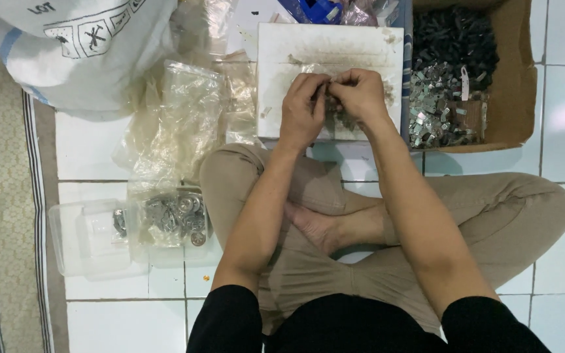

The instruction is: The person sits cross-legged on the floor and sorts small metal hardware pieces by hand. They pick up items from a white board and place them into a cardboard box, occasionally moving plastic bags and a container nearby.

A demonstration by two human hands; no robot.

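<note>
I sit cross-legged on a tiled floor. My left hand (303, 108) and my right hand (359, 95) meet over a white board (282, 52) in front of my knees. Both pinch small dark metal parts between their fingertips; the parts are too small to make out. A small heap of similar parts (344, 121) lies on the board just under my hands, with a bit of clear plastic film (312, 67) behind them.
A cardboard box (514, 78) at the right holds dark parts at the back and shiny metal clips (436, 111) at the front. Crumpled clear bags (178, 117) lie left of the board. A clear tray (89, 235) with metal washers (178, 216) sits by my left knee. A white sack (80, 46) fills the top left.
</note>
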